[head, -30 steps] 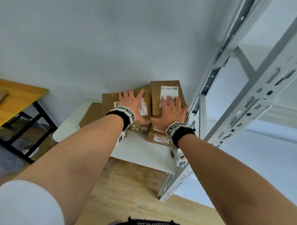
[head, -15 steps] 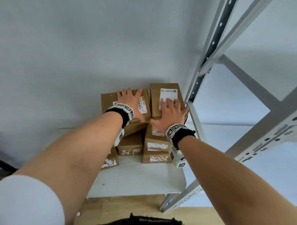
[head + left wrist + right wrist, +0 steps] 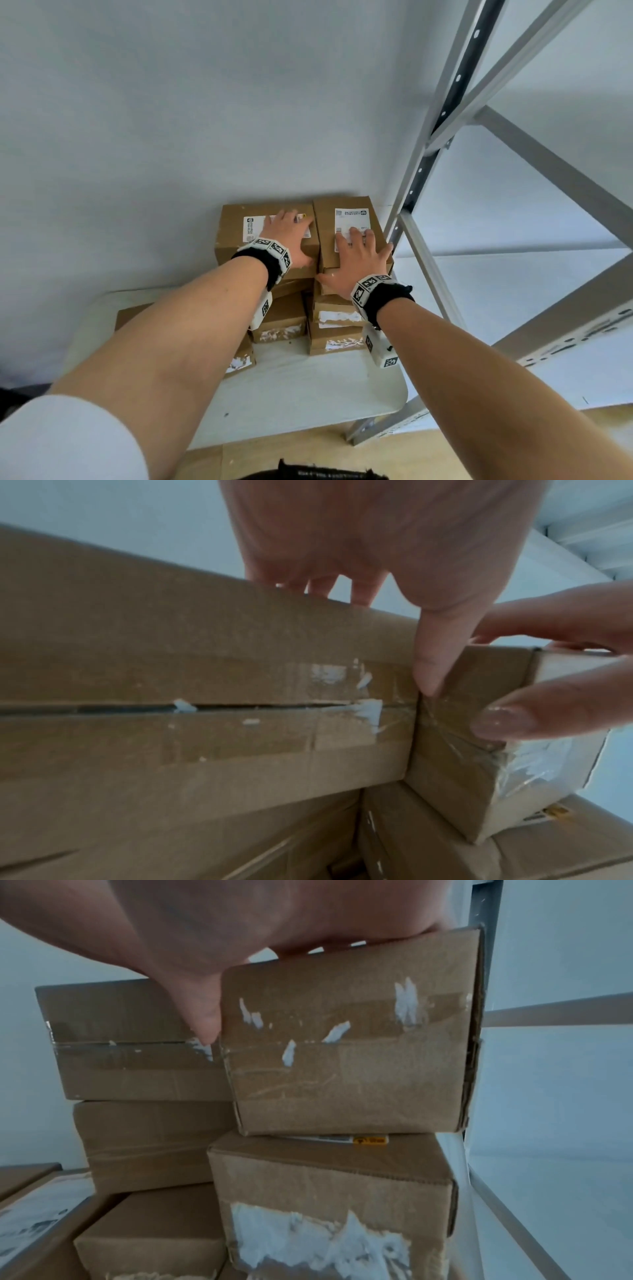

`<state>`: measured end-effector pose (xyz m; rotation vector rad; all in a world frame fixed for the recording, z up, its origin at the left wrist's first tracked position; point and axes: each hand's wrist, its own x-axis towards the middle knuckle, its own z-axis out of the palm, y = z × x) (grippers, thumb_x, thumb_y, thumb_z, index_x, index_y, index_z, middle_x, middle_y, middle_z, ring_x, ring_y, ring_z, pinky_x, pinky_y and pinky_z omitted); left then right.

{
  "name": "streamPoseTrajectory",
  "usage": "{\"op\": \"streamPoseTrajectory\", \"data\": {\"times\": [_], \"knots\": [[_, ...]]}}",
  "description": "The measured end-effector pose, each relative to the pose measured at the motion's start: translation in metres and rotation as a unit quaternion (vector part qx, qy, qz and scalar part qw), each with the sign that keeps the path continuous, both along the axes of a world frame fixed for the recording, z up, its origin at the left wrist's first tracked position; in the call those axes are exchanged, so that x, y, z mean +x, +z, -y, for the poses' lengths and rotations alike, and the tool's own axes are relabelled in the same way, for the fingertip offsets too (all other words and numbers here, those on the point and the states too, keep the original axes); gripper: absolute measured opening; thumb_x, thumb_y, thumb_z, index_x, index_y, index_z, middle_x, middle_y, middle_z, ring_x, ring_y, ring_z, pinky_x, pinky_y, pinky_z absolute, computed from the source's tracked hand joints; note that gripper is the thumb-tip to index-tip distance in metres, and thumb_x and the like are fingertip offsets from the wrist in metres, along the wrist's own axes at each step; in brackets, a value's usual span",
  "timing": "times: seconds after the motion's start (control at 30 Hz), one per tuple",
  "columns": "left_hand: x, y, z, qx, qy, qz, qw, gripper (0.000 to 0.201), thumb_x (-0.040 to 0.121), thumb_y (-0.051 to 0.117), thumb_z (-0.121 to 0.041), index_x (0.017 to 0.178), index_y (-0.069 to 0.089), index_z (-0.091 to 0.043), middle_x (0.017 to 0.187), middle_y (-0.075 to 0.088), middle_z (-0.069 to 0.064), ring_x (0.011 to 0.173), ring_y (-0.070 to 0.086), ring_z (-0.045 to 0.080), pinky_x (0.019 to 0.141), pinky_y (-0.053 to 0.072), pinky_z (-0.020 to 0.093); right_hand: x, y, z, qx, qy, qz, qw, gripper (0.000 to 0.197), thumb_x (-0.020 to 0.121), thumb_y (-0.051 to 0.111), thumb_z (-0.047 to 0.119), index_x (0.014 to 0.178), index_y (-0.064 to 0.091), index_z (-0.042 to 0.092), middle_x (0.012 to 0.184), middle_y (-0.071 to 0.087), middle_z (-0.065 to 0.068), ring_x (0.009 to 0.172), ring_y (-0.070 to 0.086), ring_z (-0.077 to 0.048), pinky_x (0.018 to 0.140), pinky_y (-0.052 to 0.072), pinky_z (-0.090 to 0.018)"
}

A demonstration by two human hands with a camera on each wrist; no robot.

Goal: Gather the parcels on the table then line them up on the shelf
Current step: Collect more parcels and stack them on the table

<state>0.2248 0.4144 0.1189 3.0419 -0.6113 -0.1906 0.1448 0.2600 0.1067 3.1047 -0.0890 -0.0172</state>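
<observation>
Brown cardboard parcels stand in two stacks on a white table against the wall. My left hand lies flat on the top left parcel, fingers over its label and thumb down at the seam between the two top boxes. My right hand rests spread on the top right parcel, thumb down its left front corner. The left wrist view shows the left parcel's taped front and the left thumb. The right wrist view shows the right parcel's front under my palm.
Lower parcels carry the top two, and another lies flat at the left. A grey metal shelf upright stands just right of the stacks, with a white shelf board behind it. The wall is close behind.
Both hands stay on the two top parcels. The left top parcel now sits square beside the right one. The view has swung right and up, and the wooden table has left the picture.
</observation>
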Motion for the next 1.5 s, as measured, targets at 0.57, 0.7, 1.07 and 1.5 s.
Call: {"op": "streamPoseTrajectory", "data": {"times": [0.57,0.7,1.07,1.5], "knots": [[-0.027,-0.002,-0.005,0.035,-0.027,0.063,0.997,0.118,0.07,0.076,-0.066,0.158,0.007,-0.029,0.166,0.011,0.007,0.152,0.009,0.031,0.122,0.01,0.057,-0.025,0.003,0.0,0.019,-0.022,0.047,0.998,0.101,0.075,0.047,0.085,0.152,0.023,0.024,0.16,0.021,-0.009,0.148,0.014,-0.035,0.116,0.01,-0.065],[-0.04,-0.003,-0.006,0.04,-0.039,0.062,0.997,0.12,0.069,0.078,-0.066,0.158,0.005,-0.028,0.166,0.008,0.009,0.153,0.007,0.032,0.122,0.011,0.056,-0.044,0.003,-0.001,0.02,-0.041,0.044,0.998,0.093,0.082,0.049,0.076,0.152,0.021,0.021,0.161,0.018,-0.01,0.148,0.013,-0.035,0.118,0.011,-0.063],[-0.137,-0.014,-0.003,0.044,-0.018,0.076,0.996,0.116,0.069,0.077,-0.066,0.157,0.012,-0.028,0.163,0.018,0.008,0.15,0.018,0.031,0.122,0.014,0.054,-0.125,-0.005,0.001,0.079,0.033,0.093,0.992,0.07,0.087,0.065,0.045,0.145,0.036,0.019,0.152,0.034,-0.009,0.142,0.028,-0.031,0.115,0.03,-0.051],[-0.324,-0.051,0.111,0.025,-0.037,0.06,0.997,0.109,0.068,0.077,-0.065,0.154,0.023,-0.026,0.156,0.034,0.005,0.143,0.032,0.028,0.117,0.029,0.046,-0.31,-0.03,0.114,0.084,0.067,0.065,0.992,0.062,0.09,0.061,0.035,0.143,0.037,0.014,0.148,0.035,-0.008,0.132,0.039,-0.028,0.103,0.043,-0.042]]}}
